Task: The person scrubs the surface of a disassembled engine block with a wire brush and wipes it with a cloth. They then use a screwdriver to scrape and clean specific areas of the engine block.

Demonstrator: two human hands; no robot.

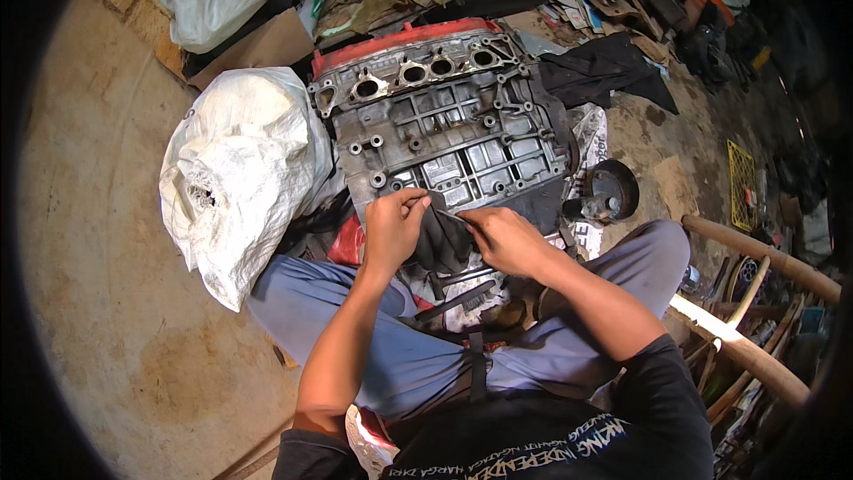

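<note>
A dark cloth (441,243) hangs between my two hands in front of the engine. My left hand (392,230) pinches its upper left edge between thumb and fingers. My right hand (501,240) grips the cloth's right side, where a thin pale strip, perhaps a slim metal piece, shows at the fingers; I cannot tell which. Just beyond them lies a metal engine block (426,123), its side facing up. Along its far end runs a cylinder head (426,72) with several open ports and a red cover (406,40). The cloth hides part of the block's near edge.
A wire brush (474,299) lies between my legs. A white woven sack (233,167) stands left of the engine. To the right are a black round pan (614,188), a dark cloth heap (606,70), a yellow plastic grate (741,183) and a wooden pole frame (746,347).
</note>
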